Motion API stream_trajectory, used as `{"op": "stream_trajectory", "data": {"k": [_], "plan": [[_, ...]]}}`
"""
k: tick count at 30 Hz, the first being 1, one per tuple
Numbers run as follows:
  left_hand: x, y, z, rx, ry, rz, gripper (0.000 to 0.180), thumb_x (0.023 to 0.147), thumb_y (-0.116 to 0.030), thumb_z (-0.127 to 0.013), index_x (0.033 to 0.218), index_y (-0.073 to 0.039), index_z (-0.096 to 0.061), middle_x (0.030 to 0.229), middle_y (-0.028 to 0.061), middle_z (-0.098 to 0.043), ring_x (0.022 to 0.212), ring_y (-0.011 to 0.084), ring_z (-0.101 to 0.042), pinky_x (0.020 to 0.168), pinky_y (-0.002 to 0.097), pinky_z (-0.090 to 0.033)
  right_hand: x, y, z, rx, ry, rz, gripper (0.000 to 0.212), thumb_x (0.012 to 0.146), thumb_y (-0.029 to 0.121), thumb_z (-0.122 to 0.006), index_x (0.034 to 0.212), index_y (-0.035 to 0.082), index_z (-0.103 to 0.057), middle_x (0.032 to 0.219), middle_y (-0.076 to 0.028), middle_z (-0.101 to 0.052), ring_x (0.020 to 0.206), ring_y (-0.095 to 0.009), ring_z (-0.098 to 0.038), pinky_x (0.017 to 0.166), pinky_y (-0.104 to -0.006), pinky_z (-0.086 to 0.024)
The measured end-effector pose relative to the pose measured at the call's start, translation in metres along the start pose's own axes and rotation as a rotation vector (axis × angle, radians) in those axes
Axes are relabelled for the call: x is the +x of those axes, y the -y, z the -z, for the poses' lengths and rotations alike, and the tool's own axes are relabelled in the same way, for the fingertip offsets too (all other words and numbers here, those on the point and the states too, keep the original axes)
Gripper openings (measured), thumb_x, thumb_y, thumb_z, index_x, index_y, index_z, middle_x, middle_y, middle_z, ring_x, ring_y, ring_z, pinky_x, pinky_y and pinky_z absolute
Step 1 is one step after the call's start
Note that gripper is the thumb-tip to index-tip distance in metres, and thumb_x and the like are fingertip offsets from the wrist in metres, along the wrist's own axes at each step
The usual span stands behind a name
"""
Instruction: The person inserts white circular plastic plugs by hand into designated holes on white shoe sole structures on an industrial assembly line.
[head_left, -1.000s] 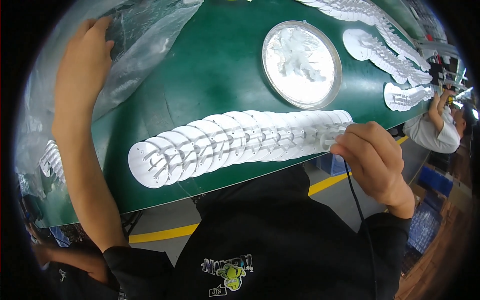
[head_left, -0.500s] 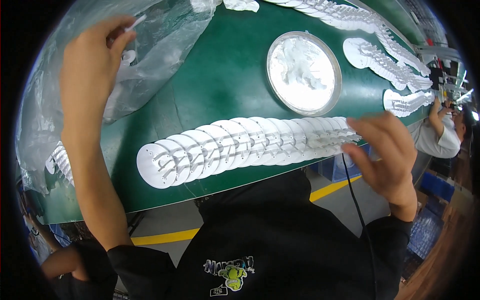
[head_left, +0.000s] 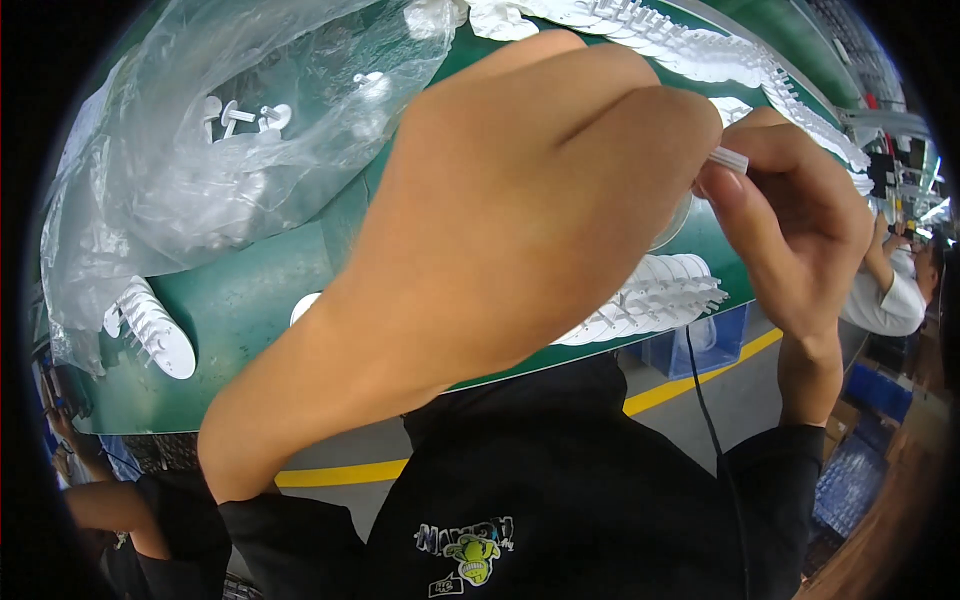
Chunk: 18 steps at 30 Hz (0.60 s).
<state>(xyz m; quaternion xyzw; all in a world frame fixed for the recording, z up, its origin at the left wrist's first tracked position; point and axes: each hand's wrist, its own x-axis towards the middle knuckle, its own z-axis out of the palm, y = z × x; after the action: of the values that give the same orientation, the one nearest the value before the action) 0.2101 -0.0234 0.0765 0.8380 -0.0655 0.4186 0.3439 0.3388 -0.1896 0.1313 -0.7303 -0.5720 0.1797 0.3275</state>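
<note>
In the head view you're pinching a small white plastic stemmed piece (head_left: 731, 159) in your right hand (head_left: 800, 220), over the green table (head_left: 260, 305), between its near and far edges. Your left hand (head_left: 530, 190) is crowding right beside it, fingertips hiding, so can't tell its grip. Piece is looking light, stiff, maybe slippery; I'd be holding the stem.

A wide fisheye view looks down from the wearer's head over the black shirt (head_left: 560, 465) onto the green table (head_left: 245, 300). The left hand (head_left: 550, 190) is close to the lens, a co-worker (head_left: 890, 300) far off at right.
</note>
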Motion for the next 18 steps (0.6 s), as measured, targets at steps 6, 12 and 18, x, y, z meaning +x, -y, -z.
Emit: {"op": "stream_trajectory", "data": {"k": [6, 12, 18], "plan": [[0.009, -0.010, 0.004, 0.184, 0.214, 0.079, 0.022, 0.077, -0.011, -0.075, 0.097, -0.006, -0.068, 0.084, 0.0067, -0.066, 0.076, 0.0230, -0.063, 0.064, 0.0267, -0.049, 0.005, 0.002, -0.010, 0.052, -0.117, -0.016, 0.010, 0.092, 0.001, -0.056, 0.097, -0.006, -0.058, 0.089, -0.008, -0.057, 0.077, -0.011, -0.052, 0.070, -0.0220, -0.041], [-0.013, 0.069, 0.078, 0.734, 0.300, 0.092, 0.026, 0.085, -0.019, -0.069, 0.105, -0.004, -0.065, 0.103, 0.0109, -0.064, 0.092, 0.0306, -0.061, 0.079, 0.0359, -0.049, -0.015, -0.045, 0.001, -0.235, -0.110, -0.107, 0.012, 0.086, 0.001, -0.065, 0.096, -0.003, -0.069, 0.074, -0.004, -0.059, 0.060, -0.006, -0.048, 0.051, -0.0200, -0.034], [-0.042, 0.098, 0.091, 0.740, 0.364, 0.307, 0.027, 0.089, -0.022, -0.065, 0.108, -0.003, -0.065, 0.112, 0.0113, -0.061, 0.099, 0.0310, -0.060, 0.086, 0.0350, -0.048, -0.032, -0.071, 0.001, -0.261, -0.077, -0.147, 0.017, 0.076, -0.003, -0.073, 0.092, 0.002, -0.072, 0.081, -0.004, -0.065, 0.054, -0.005, -0.046, 0.046, -0.0202, -0.032]]}}
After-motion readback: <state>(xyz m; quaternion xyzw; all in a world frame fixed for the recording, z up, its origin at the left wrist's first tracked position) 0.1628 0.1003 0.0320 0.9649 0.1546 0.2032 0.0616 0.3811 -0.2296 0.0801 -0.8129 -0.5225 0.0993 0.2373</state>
